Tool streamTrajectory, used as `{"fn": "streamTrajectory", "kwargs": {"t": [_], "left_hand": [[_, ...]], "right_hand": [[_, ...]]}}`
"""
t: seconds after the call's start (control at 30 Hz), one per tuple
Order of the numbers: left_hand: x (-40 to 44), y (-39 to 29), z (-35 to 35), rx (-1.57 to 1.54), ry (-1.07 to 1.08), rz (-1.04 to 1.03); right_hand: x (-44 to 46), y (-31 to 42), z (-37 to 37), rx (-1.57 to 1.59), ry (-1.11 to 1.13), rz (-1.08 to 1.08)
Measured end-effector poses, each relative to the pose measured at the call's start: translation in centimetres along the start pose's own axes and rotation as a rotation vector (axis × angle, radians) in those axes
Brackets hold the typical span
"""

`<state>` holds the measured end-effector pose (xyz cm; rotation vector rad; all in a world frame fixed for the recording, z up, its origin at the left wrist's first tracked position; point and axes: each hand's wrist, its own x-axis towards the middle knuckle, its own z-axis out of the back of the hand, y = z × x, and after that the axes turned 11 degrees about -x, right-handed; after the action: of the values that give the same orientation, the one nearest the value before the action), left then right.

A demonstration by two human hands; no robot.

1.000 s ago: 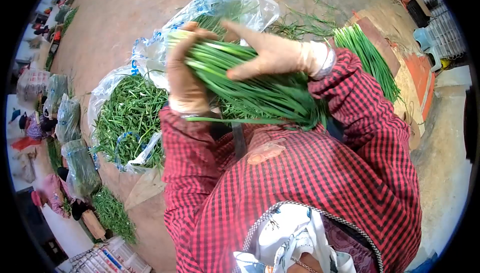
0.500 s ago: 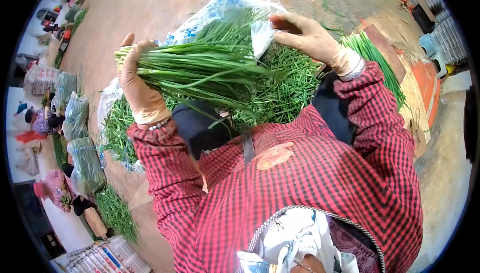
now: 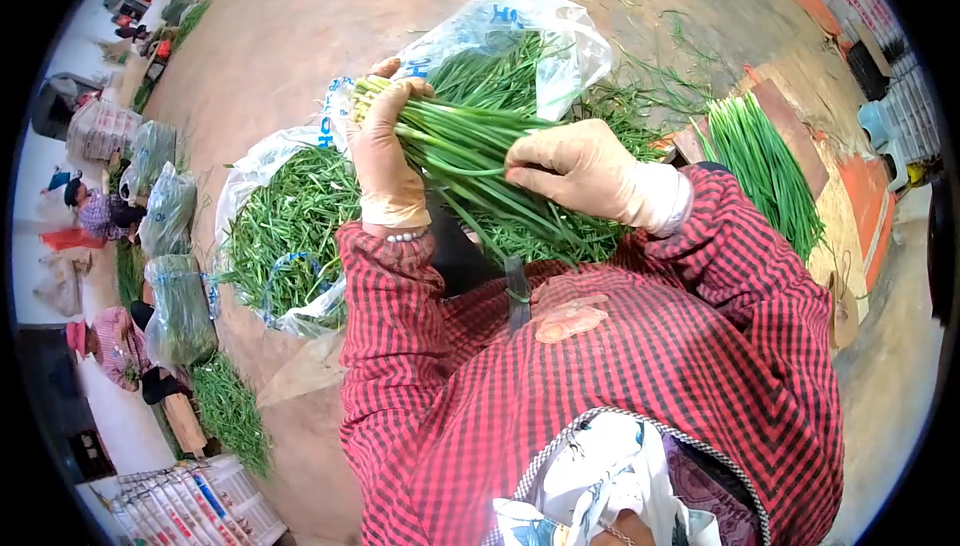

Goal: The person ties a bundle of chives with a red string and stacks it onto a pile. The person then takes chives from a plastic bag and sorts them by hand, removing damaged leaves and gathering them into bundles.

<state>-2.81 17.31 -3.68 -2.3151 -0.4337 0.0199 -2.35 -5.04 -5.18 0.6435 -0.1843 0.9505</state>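
My gloved left hand (image 3: 388,151) is wrapped round the pale stem end of a bunch of green leafy stalks (image 3: 470,146). Over the leaves to the right, my gloved right hand (image 3: 580,171) has its thumb and fingers pinched together on the bunch. Behind and below it, an open clear plastic bag (image 3: 565,81) with blue print holds more greens. Short loose trimmings (image 3: 285,221) fill the bag on the left. Another bunch with pale ends (image 3: 755,161) lies on a board at the right.
Filled plastic bags (image 3: 180,311) stand in a row at the left, near two seated people. Loose greens (image 3: 230,406) lie below them. White crates (image 3: 205,506) are at the lower left. A blue stool (image 3: 885,136) stands at the far right.
The bunch swung left in my left hand, then came back right. My right hand was apart from it half a second ago with fingers spread; now it pinches the leaves.
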Motion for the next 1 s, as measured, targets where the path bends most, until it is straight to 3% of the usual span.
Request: {"fn": "streamTrajectory", "kwargs": {"t": [0.27,0.33,0.4,0.47,0.53,0.6,0.63,0.67,0.73,0.8,0.93,1.0], "left_hand": [[-0.6,3.1,0.3,0.661,0.291,0.006],[0.1,3.8,0.7,0.652,0.286,-0.027],[0.4,4.0,0.2,0.660,0.247,-0.013],[0.0,4.5,-1.9,0.605,0.218,0.079],[-0.2,4.8,-4.7,0.505,0.257,0.234],[-0.4,5.7,-7.9,0.294,0.260,0.331],[-0.7,6.6,-9.8,0.159,0.197,0.352],[-2.9,6.4,-11.8,0.090,0.270,0.363],[-3.0,8.0,-14.1,-0.090,0.291,0.271],[-1.7,10.7,-13.3,-0.320,0.440,0.259],[-0.9,14.7,-15.2,-0.120,0.464,0.219],[-2.0,15.6,-15.4,0.260,0.558,0.140]], "right_hand": [[-0.7,-0.4,7.8,0.136,0.595,-0.166],[-1.7,-1.0,9.2,0.179,0.700,-0.218],[-3.1,-2.1,9.4,0.040,0.668,-0.268],[-4.2,-3.1,8.0,-0.216,0.415,-0.270],[-3.9,-4.4,5.7,0.010,0.144,-0.257],[-2.7,-3.7,4.4,0.350,0.126,-0.339],[-2.1,-3.3,2.6,0.597,-0.050,-0.287],[-3.3,-1.0,2.1,0.825,-0.244,-0.193],[-3.8,-1.2,2.3,0.744,-0.293,-0.288],[-4.5,-1.6,2.3,0.986,-0.396,-0.421],[-6.6,-4.4,5.0,1.001,-0.632,-0.719],[-9.0,-6.0,7.7,1.068,-0.707,-0.800]]}}
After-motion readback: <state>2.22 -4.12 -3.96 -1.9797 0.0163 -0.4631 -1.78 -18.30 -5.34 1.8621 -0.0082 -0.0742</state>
